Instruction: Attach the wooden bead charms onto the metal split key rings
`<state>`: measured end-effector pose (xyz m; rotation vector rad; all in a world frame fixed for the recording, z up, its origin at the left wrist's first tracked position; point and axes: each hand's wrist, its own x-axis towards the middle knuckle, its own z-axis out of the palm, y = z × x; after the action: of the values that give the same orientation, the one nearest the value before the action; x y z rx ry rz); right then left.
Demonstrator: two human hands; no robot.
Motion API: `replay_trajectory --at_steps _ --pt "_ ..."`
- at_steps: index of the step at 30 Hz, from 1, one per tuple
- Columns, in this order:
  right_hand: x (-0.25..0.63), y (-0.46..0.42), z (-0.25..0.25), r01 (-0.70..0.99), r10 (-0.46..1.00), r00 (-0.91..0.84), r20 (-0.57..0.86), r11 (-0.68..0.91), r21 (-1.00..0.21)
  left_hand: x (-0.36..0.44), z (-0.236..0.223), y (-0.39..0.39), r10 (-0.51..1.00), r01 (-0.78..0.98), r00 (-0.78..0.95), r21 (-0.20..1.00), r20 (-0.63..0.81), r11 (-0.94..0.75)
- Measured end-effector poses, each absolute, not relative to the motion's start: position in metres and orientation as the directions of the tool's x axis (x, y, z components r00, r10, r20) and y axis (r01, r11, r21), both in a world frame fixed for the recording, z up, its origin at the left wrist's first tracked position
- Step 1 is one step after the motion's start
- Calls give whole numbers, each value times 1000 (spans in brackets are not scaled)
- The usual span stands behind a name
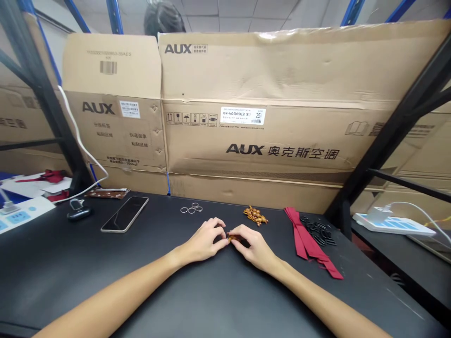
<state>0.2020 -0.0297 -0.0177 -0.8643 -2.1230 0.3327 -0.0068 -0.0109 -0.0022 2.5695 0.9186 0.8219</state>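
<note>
Over the middle of the dark table, my two hands meet fingertip to fingertip. My right hand [256, 248] is closed in a pinch on a small amber-brown charm [230, 239], mostly covered by the fingers. From the other side, my left hand [206, 240] has its thumb and fingers pressed together at the charm's end; what they grip is too small to make out. Beyond my right hand lies a pile of glossy amber-brown charms [256, 216] with cords. Several thin metal rings [191, 210] rest past my left hand.
Dark red ribbons [310, 244] and a heap of black pieces [319, 232] lie at the right. A phone [125, 214], a black earphone case [79, 212] and a power strip [26, 213] are on the left. Cardboard [253, 136] walls the back, between black metal posts.
</note>
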Motion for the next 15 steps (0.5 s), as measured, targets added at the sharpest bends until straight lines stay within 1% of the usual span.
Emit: replay_trajectory --at_steps 3,9,11,15 --pt "201 -30 -17 460 680 -459 572 733 -501 -7 -4 -9 633 463 649 441 422 -769" --pt "204 -25 -22 577 740 -366 564 657 -486 -8 -3 -10 626 456 663 442 411 -772" --pt "205 -24 -22 571 744 -365 560 654 -497 -7 -2 -11 631 464 657 438 413 -770" --pt "203 -29 -18 510 721 -422 549 690 -514 -7 -2 -12 642 479 647 436 412 -762"
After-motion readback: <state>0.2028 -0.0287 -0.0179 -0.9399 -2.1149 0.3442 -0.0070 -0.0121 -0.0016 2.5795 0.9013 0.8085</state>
